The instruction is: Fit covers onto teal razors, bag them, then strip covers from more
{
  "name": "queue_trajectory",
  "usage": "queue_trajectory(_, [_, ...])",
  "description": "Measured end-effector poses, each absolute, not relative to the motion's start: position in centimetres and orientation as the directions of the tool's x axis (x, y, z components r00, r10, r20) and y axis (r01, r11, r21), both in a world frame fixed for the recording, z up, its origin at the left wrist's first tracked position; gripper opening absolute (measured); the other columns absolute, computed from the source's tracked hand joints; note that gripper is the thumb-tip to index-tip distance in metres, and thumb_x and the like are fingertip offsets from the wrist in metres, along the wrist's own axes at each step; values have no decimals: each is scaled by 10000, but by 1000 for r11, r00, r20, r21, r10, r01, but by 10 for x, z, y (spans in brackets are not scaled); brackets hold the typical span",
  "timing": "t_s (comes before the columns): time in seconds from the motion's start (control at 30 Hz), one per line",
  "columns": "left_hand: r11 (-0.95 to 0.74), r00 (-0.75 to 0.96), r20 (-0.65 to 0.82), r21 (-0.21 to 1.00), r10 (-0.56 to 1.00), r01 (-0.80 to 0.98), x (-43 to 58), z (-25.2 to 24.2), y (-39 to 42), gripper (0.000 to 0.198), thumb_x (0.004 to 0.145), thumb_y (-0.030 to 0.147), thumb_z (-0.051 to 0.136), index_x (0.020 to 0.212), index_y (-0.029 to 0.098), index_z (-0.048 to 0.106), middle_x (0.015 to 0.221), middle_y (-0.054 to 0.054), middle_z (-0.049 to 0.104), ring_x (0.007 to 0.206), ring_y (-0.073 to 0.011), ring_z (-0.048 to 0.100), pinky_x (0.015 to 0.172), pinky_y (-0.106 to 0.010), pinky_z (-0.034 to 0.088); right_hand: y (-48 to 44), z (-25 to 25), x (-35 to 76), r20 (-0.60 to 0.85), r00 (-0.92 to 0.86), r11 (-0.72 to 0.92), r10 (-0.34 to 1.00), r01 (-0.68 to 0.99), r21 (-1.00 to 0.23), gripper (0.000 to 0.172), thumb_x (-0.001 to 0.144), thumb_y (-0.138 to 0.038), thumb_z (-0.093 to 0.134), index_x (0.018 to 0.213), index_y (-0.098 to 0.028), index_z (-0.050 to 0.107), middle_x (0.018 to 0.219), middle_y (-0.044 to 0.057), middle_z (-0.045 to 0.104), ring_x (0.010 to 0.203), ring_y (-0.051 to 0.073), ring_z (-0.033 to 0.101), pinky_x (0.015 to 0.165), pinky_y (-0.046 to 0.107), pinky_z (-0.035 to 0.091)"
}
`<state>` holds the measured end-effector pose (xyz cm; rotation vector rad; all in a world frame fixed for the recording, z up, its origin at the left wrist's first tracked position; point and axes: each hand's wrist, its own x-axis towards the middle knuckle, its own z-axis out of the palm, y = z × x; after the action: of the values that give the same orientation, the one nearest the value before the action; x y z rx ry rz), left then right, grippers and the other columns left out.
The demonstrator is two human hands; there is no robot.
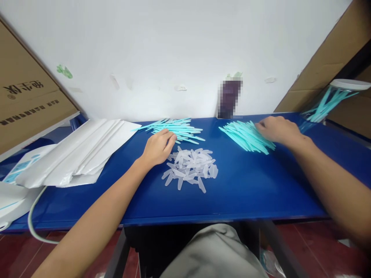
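Note:
A loose heap of slim turquoise sticks, shaped like eyebrow razors (pixel 185 129), lies at the back middle of the blue table. My left hand (pixel 159 147) rests at this heap's near edge, fingers curled and thumb pressed in; whatever it may pinch is hidden. Just in front lies a pile of small frosted plastic covers (pixel 189 166). Further right, a neater bundle of the same turquoise sticks (pixel 246 136) points mostly one way. Against its right end is my right hand (pixel 279 129), fingers bent inward and partly hidden, so I cannot see what they grip.
White plastic bags (pixel 84 150) lie stacked on the left, beside a white device (pixel 14 200) with a cable. A clear jar (pixel 324 102) of turquoise sticks leans at the right. Cardboard boxes (pixel 29 88) flank the blue table (pixel 232 197), and a white wall (pixel 174 50) stands behind.

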<state>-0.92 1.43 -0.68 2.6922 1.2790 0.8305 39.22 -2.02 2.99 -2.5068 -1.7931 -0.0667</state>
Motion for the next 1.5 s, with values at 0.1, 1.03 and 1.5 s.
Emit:
queue_trajectory(0.1, [-656, 504, 466, 256, 728, 710, -19, -16, 29, 400, 1037, 300, 353, 1179, 163, 701, 1149, -103, 687, 1094, -256, 596, 966, -400, 456, -23, 33, 388, 139, 317, -317, 938, 948, -27, 494, 960, -430, 411, 1206, -158, 743, 1141, 259, 693, 873, 280, 629, 680, 364, 314])
queue_trajectory(1.03, [-672, 691, 214, -164, 690, 722, -31, -9, 36, 330, 1034, 311, 346, 1042, 122, 617, 1202, -237, 525, 1113, -385, 483, 936, -567, 394, -47, 6, 304, 415, -337, 508, 845, 746, -431, 404, 976, -474, 494, 675, -206, 524, 695, 24, 543, 641, 156, 471, 642, 315, 362])
queue_trajectory(1.5, [-706, 532, 532, 193, 659, 681, -8, 13, 7, 237, 1062, 299, 262, 889, 217, 401, 876, -71, 577, 844, -228, 524, 966, -467, 420, -59, 18, 279, 294, -295, 416, 909, 611, -673, 393, 971, -518, 513, 1038, -192, 723, 808, 42, 719, 513, 131, 570, 516, 295, 450])
